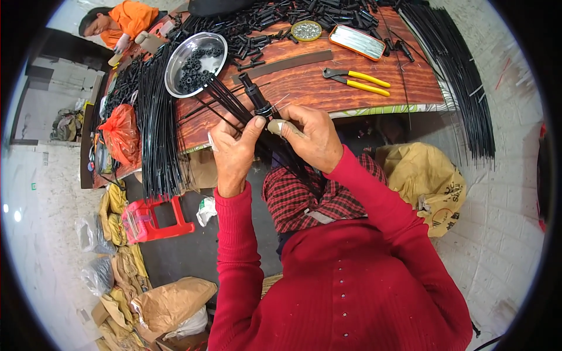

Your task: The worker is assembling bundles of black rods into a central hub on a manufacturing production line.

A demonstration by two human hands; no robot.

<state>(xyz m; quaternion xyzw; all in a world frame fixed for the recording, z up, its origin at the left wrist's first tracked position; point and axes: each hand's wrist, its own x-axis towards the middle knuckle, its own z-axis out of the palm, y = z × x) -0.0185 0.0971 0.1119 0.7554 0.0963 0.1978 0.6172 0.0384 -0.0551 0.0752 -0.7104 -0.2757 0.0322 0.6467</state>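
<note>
Close together above the table's front edge, both my hands are closed at a black stepped plastic sleeve [253, 93], which stands tilted between them. My left hand [233, 149] pinches the sleeve's lower end with thumb and fingers, and a bundle of thin black rods [227, 104] runs through the same grip, down toward my lap. On the other side, my right hand [313, 137] has its taped thumb and fingertips pressed together at the sleeve's lower end. A thin wire sticks up by those fingertips. Whether the right fingers hold a small part is hidden.
A steel bowl [171, 82] of black rings stands behind my left hand. Pliers with yellow handles [366, 83], a round tin [306, 31] and an oblong tray of pins [357, 42] lie at right. Long black rods [155, 128] overhang the table. A person in orange [132, 20] works far left.
</note>
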